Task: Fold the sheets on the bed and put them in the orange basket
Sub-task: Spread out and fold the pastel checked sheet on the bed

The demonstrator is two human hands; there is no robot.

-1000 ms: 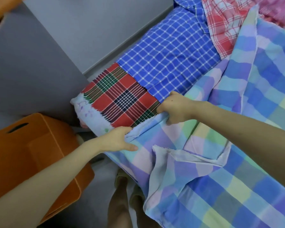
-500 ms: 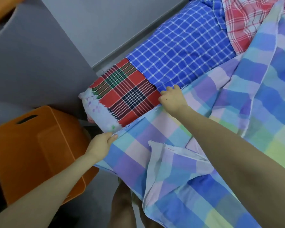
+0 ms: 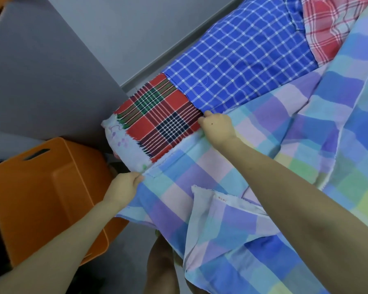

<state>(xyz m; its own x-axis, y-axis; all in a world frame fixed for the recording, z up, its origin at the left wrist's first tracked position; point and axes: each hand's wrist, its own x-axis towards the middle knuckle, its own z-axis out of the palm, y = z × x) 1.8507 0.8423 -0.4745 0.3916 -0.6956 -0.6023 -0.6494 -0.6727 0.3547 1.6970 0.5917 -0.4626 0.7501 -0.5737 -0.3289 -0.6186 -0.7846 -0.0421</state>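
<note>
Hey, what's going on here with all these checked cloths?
A person holds a pastel checked sheet spread over the bed: the left hand pinches its edge at the corner, the right hand grips the same edge farther along. It is not yet folded. A red tartan sheet and a blue checked sheet lie beyond; the orange basket sits beside the bed.

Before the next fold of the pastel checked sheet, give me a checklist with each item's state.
1. Left hand pinches the pastel checked sheet at its edge: ok.
2. Right hand grips the same edge: ok.
3. Edge between the hands runs straight: ok.
4. Sheet lies flat: not ok, a flap is turned over.
5. Orange basket has its opening free: cannot tell.
</note>
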